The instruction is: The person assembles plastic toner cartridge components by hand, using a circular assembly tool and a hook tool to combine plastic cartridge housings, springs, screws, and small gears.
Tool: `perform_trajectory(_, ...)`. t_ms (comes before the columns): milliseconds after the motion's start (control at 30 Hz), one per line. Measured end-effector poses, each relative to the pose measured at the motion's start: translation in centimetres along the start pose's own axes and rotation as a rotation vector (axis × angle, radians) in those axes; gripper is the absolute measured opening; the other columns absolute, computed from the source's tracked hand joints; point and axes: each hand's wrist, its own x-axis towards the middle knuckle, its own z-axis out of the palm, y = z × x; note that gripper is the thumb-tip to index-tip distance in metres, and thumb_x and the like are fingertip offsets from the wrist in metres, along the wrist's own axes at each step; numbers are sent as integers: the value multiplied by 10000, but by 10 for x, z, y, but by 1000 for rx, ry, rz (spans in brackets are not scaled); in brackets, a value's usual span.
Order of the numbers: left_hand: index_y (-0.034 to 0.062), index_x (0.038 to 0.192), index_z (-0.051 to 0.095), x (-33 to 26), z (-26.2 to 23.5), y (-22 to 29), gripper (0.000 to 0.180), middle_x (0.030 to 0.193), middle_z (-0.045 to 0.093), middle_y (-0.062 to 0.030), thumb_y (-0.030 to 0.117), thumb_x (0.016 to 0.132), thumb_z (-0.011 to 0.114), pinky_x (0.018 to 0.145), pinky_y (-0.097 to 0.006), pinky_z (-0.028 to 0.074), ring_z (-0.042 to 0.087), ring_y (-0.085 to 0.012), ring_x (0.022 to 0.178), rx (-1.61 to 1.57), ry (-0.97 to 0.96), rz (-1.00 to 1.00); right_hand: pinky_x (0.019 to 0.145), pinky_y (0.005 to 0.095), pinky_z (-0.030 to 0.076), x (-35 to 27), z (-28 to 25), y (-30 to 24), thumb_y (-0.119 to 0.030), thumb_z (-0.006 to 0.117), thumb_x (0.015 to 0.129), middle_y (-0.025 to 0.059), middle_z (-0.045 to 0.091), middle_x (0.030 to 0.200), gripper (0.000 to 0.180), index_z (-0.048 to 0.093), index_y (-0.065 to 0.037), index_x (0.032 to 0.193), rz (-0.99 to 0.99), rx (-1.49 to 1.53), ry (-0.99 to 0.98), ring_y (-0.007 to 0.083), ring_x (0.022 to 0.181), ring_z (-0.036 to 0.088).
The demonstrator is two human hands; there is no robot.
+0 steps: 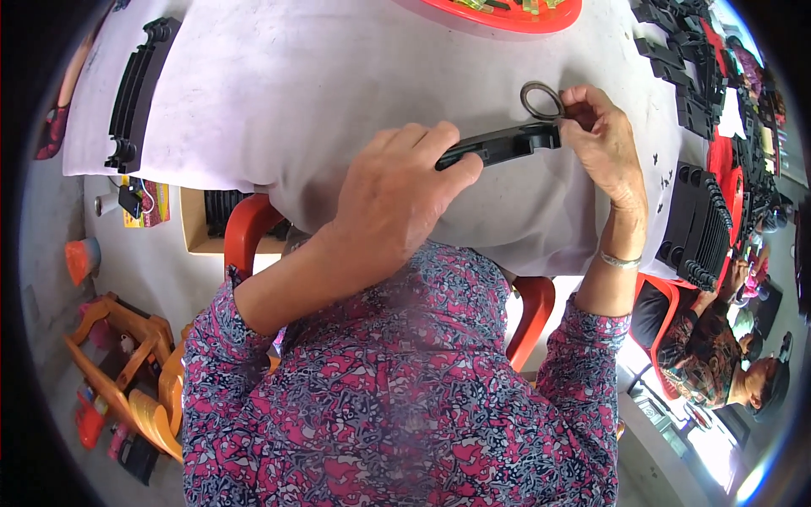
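Hands: both come up from the lower edge over a table (279, 93) covered in white cloth.
Left hand (397, 198): curled closed around the near end of a long black plastic part (498, 145), thumb on its lower side and fingers (422, 135) folded over the top.
Right hand (604, 135): fingers pinched together at the far end of the same part, gripping a dark ring (541, 100) by its edge; a thin bracelet (621, 262) sits on the wrist.
Black plastic part: held just above the cloth, lying roughly level between the two hands, its right end touching the ring.
Dark ring: a thin round loop, standing just above the part's right end, over the white cloth.
Left side of table: a curved black plastic piece (135, 89) lies near the edge, well apart from the hands.
Right side of table: a stack of similar black pieces (697, 220) sits just beside the right forearm, with more black pieces (688, 76) heaped further back.
Far edge: a red tray (507, 19) with its rim partly in view.
Below the table: red chair (249, 228) and a cardboard box (196, 232); orange wooden frame (127, 338) on the floor to the left.
Lower right: another person (718, 355) in a patterned top sits nearby.
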Motion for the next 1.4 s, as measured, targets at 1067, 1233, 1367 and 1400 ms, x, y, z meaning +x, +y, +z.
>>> perform_trajectory(1067,109,1052,650,-3,16,3,263,1002,583,-64,140,807,563,846,-376,471,598,-245,949,163,116,29,482,280,201,-10,20,-83,-468,377,1058,-19,290,588,478,396,-88,769,-440,1520,-387,112,505,209)
perform_trajectory(1233,116,1049,648,-1,17,3,261,996,577,-58,145,805,562,854,-377,471,594,-239,948,162,113,29,472,285,195,-13,27,-79,-499,388,1050,-19,292,569,510,394,-88,747,-412,1523,-389,106,491,199)
perform_trajectory(1367,124,1050,654,-2,18,4,269,1006,572,-54,150,795,572,860,-374,469,588,-234,956,164,113,25,464,279,241,-21,29,-86,-484,469,1027,-16,325,539,513,389,-92,706,-399,1407,-372,107,470,245)
perform_trajectory(1400,124,1050,654,-2,18,4,269,1006,572,-54,150,795,572,860,-374,469,588,-234,956,163,107,22,468,281,247,-25,27,-91,-476,501,1015,-16,323,536,517,386,-93,687,-378,1252,-299,107,473,265)
